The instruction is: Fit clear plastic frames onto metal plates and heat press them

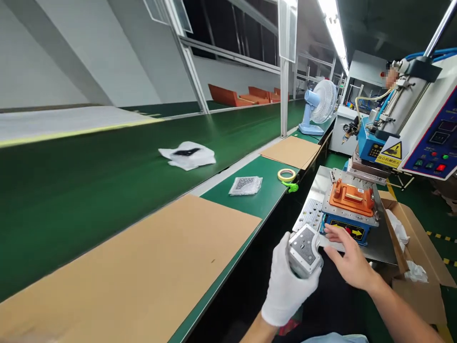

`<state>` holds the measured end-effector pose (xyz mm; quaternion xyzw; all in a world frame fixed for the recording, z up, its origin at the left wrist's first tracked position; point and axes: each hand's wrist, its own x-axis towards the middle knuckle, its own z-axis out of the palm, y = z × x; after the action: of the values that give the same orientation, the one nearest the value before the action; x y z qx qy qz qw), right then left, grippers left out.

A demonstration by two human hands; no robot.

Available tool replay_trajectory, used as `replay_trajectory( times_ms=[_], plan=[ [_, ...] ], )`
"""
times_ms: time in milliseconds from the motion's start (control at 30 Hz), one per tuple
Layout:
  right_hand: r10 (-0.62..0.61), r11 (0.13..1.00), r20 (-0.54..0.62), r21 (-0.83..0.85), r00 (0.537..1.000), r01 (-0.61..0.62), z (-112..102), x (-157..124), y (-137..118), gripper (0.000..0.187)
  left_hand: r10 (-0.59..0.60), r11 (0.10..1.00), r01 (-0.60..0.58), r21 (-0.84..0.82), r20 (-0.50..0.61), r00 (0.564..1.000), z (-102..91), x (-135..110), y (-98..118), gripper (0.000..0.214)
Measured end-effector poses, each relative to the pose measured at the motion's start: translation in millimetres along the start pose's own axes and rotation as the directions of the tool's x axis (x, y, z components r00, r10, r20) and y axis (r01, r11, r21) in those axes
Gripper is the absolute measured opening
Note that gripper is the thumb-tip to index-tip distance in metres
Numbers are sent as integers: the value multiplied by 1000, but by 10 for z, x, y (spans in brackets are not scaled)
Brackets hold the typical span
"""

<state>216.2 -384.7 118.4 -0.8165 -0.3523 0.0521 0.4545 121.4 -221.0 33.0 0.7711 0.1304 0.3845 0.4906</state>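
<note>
In a white glove, my left hand (291, 283) is closed around a silver metal housing (305, 247) with a dark perforated top face and a curved notch on its right side. My bare right hand (352, 259) hovers just right of the housing, thumb and fingers apart, with nothing visible in it. Beyond it stands a press machine (382, 138), whose orange fixture (352, 197) rests on a metal plate above a blue base with yellow arrows. The housing's underside is hidden by the glove.
Along the left runs a green conveyor (107, 190) carrying a white wrapper (187, 156) with a dark piece. Beside it are cardboard sheets (143, 271), a plastic-wrapped part (245, 186), yellow tape (286, 175) and a blue fan (317, 107). An opened carton (424, 238) sits at right.
</note>
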Motion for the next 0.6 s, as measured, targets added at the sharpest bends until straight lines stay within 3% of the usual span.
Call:
replay_trajectory(
  times_ms=[133, 233, 333, 467, 600],
  plan=[
    [-47, 996, -95, -77, 994, 40, -73, -292, 71, 48, 58, 996, -57, -65, 14, 998, 550, 40, 42, 113],
    [-16, 990, -235, -140, 972, -17, -98, -293, 216, 48, 111, 992, -110, -59, 14, 994, 879, 26, 82, 105],
    [24, 985, -320, -155, 947, -77, -186, -209, 482, 44, 202, 979, -202, -11, 84, 976, 1066, 76, 78, 89],
    [-52, 974, -349, -225, 936, -30, -550, 144, 938, 37, 255, 962, -273, 28, 276, 927, 1020, 258, -103, 85],
    [-113, 950, -347, -311, 931, -1, -1032, 775, 1355, 36, 84, 980, -134, 147, 307, 948, 742, 403, -435, 58]
  ],
)
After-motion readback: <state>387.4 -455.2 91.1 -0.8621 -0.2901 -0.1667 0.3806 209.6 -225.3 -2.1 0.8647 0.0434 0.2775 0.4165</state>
